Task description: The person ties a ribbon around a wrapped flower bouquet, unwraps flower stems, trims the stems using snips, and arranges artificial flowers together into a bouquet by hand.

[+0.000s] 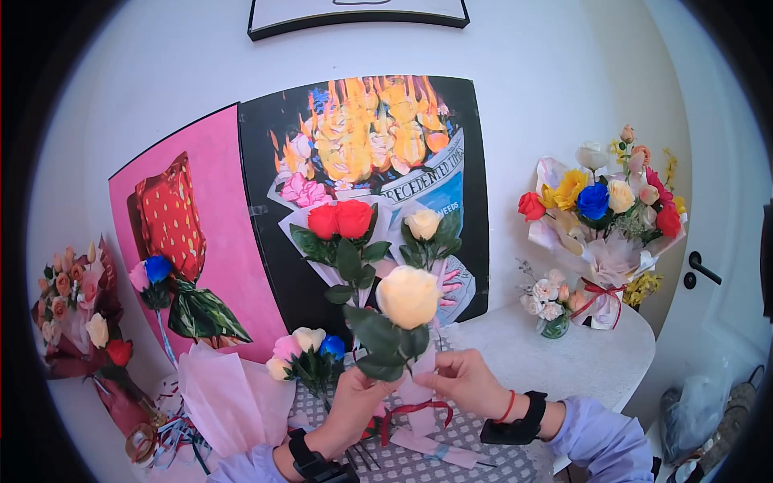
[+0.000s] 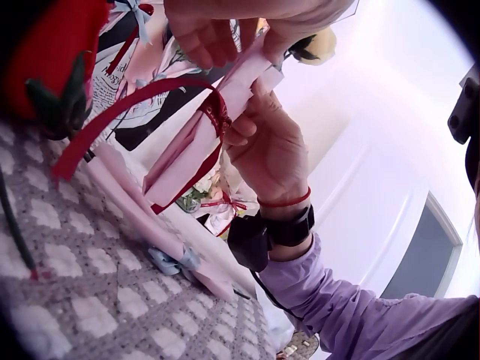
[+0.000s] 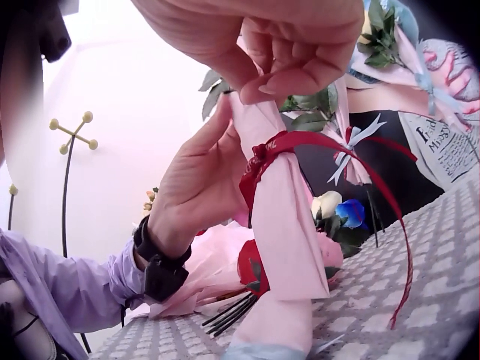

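A cream rose (image 1: 408,296) with green leaves stands upright in a narrow pink paper wrap (image 3: 281,217) tied with a red ribbon (image 3: 262,154). Both hands hold it above the checked cloth (image 1: 451,459). My left hand (image 1: 354,394) grips the wrap from the left, thumb against the paper just above the ribbon knot (image 2: 214,109). My right hand (image 1: 467,378), with a red band and black watch at the wrist, pinches the upper edge of the wrap (image 2: 202,135) from the right. The ribbon's loose ends hang down towards the cloth.
A pink wrapped stem with a blue bow (image 2: 172,259) lies on the cloth. Nearby are a small loose bunch (image 1: 310,350) and pink tissue (image 1: 225,398). Wrapped red roses (image 1: 342,229) lean on posters behind. A big bouquet (image 1: 608,217) and flower jar (image 1: 554,310) stand on the white table (image 1: 588,354).
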{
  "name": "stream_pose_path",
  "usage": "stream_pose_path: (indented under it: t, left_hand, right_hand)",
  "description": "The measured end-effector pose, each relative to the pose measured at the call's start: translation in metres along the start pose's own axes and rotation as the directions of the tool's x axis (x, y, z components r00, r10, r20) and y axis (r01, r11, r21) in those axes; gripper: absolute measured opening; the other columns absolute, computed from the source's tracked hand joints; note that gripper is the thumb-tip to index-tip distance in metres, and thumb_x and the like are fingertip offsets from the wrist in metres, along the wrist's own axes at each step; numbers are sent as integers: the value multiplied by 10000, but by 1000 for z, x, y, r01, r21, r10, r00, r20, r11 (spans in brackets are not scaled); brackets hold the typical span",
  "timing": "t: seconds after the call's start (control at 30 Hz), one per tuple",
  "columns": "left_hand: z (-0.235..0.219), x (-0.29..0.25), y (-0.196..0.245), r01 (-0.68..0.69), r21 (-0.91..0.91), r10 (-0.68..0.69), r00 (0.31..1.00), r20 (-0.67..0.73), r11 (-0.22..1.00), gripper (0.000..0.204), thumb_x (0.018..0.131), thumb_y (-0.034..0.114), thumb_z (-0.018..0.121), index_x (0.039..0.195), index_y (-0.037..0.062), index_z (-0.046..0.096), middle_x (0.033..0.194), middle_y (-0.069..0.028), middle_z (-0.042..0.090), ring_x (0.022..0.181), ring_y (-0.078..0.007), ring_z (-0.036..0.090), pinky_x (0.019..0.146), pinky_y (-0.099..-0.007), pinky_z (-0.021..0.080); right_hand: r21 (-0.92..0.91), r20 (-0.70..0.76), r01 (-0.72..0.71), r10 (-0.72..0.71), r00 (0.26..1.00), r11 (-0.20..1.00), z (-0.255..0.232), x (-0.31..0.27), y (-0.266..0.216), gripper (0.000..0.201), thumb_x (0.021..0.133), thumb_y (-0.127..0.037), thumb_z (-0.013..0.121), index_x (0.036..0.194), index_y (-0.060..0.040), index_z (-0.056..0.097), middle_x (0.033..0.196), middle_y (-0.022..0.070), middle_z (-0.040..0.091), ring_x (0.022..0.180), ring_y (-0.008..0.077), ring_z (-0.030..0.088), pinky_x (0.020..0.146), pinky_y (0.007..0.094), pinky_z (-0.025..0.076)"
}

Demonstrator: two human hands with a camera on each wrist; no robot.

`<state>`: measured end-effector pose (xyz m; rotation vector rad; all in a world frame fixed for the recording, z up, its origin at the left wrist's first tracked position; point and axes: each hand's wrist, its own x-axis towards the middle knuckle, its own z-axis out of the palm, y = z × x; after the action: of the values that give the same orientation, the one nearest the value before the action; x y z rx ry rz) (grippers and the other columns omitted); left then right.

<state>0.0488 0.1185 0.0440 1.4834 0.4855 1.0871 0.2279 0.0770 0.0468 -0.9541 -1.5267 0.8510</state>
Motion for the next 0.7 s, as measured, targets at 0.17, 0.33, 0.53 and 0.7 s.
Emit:
stream_pose_path:
  t: [0.17,0.33,0.53,0.7]
  left_hand:
    - [-1,-3,14,108,147,-116,992,47,983,354,872,193,517,1178,40,429,1041,-59,534,903,-132,530,755,-261,447]
    - [-16,0,6,213,116,-225,969,100,970,327,871,171,517,1159,34,447,1016,-71,546,878,-125,541,728,-254,465]
    - [-22,-7,1,318,186,-350,919,180,930,287,871,173,528,1115,26,490,1012,-66,561,841,-116,554,719,-224,445]
    - [-20,-4,4,357,224,-403,892,207,907,308,864,194,543,1117,25,494,1016,-55,565,846,-111,549,737,-229,442]
  right_hand:
    - [-104,-182,103,-121,976,989,-56,23,-2,101,811,-88,575,823,-7,635,613,-17,568,489,16,476,429,194,380]
    - [-239,-275,57,-124,954,969,-134,63,42,99,828,-81,554,848,-2,609,678,-9,577,492,30,476,445,180,387]
    - [-219,-409,-99,1,913,971,-161,87,81,109,833,-55,506,891,3,579,657,31,575,461,81,526,401,201,385]
    - [-216,-453,-145,32,891,966,-168,97,92,124,848,-55,470,915,5,555,636,48,567,473,103,558,391,210,393]
